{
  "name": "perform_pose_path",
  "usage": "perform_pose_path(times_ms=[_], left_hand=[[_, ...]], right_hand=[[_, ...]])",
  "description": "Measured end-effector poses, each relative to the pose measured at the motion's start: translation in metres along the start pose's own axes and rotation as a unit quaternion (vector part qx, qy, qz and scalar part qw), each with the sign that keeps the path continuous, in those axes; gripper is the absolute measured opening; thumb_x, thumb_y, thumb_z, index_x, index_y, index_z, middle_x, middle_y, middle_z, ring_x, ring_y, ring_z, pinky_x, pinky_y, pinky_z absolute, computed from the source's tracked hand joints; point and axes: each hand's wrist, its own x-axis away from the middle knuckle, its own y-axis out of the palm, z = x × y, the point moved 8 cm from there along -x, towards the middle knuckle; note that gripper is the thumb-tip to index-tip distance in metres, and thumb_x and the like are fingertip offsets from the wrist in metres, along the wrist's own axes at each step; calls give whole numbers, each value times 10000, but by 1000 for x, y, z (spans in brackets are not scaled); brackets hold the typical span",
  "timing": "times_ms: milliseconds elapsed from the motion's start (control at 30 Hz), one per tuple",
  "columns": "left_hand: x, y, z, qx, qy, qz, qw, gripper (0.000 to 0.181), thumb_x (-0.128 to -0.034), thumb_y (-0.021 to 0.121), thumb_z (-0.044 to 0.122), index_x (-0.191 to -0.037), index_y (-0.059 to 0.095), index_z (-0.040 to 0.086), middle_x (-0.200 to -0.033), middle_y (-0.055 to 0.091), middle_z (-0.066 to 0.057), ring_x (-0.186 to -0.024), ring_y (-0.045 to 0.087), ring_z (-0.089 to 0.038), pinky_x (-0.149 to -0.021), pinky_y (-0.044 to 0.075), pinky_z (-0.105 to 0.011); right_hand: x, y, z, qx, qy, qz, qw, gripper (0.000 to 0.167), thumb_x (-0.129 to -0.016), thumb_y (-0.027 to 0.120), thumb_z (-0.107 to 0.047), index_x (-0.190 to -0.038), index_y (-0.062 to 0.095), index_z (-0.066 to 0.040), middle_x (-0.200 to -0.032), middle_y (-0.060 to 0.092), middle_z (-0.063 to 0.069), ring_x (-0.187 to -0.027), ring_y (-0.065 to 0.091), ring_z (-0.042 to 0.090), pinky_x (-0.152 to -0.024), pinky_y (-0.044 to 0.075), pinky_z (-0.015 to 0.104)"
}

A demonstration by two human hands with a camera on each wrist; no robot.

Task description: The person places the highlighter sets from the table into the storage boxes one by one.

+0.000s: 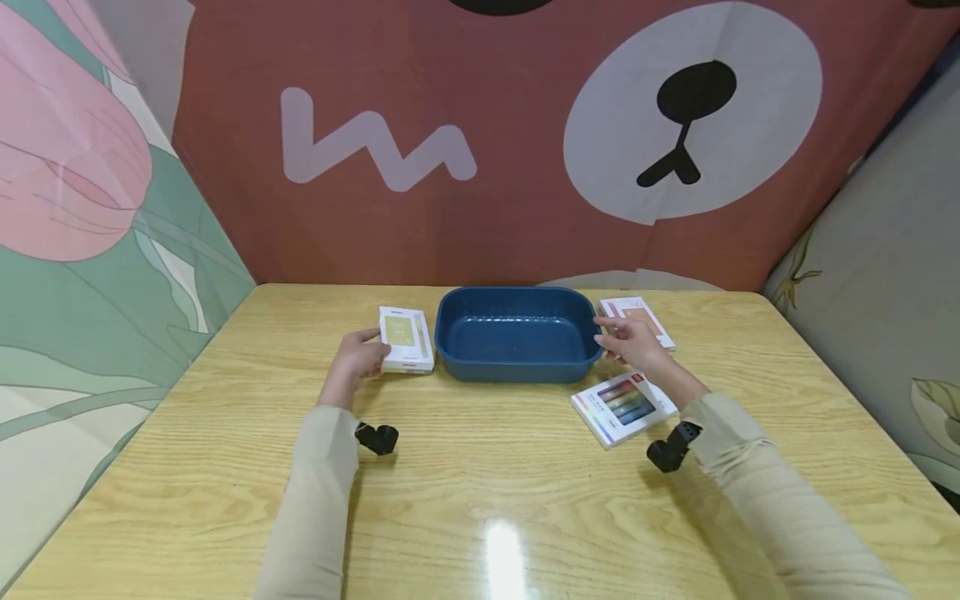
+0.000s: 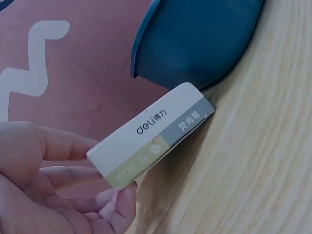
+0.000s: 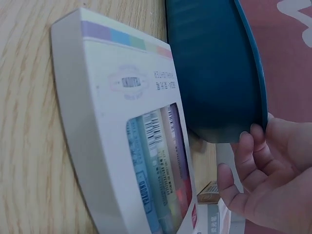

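My left hand [image 1: 360,357] grips the left edge of a white Deli highlighter box [image 1: 406,340] with a yellow-green panel. In the left wrist view this box [image 2: 151,136] is tilted, one end close to the blue bin. The open-topped blue bin [image 1: 517,372] stands at the far middle of the table. At its right end, my right hand [image 1: 637,343] pinches the rim between thumb and fingers. Below that hand lies a white box of highlighters [image 1: 622,406], the coloured pens showing through its window [image 3: 156,161].
Another white box [image 1: 637,312] with an orange-pink panel lies behind my right hand, beside the bin. The wooden table [image 1: 450,483] meets a brown patterned backdrop [image 1: 420,233] just behind the bin. Each wrist carries a small black camera [image 1: 377,438].
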Motion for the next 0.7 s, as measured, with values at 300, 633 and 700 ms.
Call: perform_pose_path(times_ms=[300,633,700], left_hand=[[3,-4,-1,598,-92,96,9981,566,-830,566,15,-1358,361,12,-686,528,-9,-505,442,-41,-535,451,-226],[5,-6,4,827,-16,279,9962,536,-819,585,9,-1327,417,20,-714,524,-13,-494,435,-31,-470,430,-191],[5,-7,5,850,42,372,9957,524,-816,588,10,-1316,433,17,-694,527,-4,-484,431,-26,-452,415,-183]], right_hand=[[-2,2,5,-64,165,-126,9998,432,-902,515,-41,-1295,395,94,-666,569,149,-559,538,221,-503,440,286],[-3,2,3,-43,197,-134,9997,433,-899,523,-47,-1291,403,92,-642,577,111,-532,546,209,-498,460,303],[-2,2,3,-133,257,-174,9994,438,-902,517,-46,-1299,392,90,-647,575,115,-528,543,194,-492,455,294]])
